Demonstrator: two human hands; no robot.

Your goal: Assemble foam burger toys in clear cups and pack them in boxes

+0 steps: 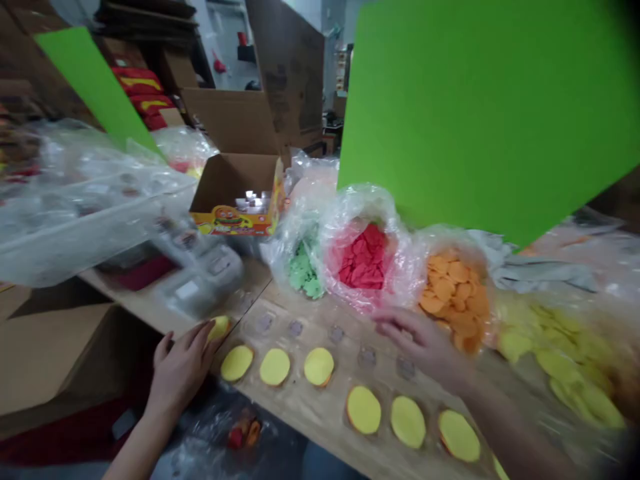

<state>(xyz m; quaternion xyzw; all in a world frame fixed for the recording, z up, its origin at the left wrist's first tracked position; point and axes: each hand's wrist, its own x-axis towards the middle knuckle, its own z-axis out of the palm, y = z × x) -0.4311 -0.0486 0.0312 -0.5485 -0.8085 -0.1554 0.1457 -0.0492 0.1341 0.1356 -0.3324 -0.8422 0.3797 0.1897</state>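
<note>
My left hand [183, 368] lies at the near left of a wooden board [300, 407], its fingertips on a round yellow disc [219, 327] with an orange edge. Three similar discs [275, 367] sit in a row just right of that hand, and another row [407, 421] lies nearer the board's right side. Several small transparent pieces [336, 333] dot the board's far row. My right hand [417, 340], blurred and holding nothing visible, hovers by a plastic bag of orange discs [453, 300]. A bag of yellow discs [555, 353] lies to its right.
Plastic bags of crumpled red [365, 257] and green [303, 267] pieces stand behind the board. Beyond them are a printed burger-pattern carton [235, 200], a transparent plastic tub [75, 227], grey packets [200, 277], and a large green sheet [480, 107]. A cardboard box [50, 360] sits low left.
</note>
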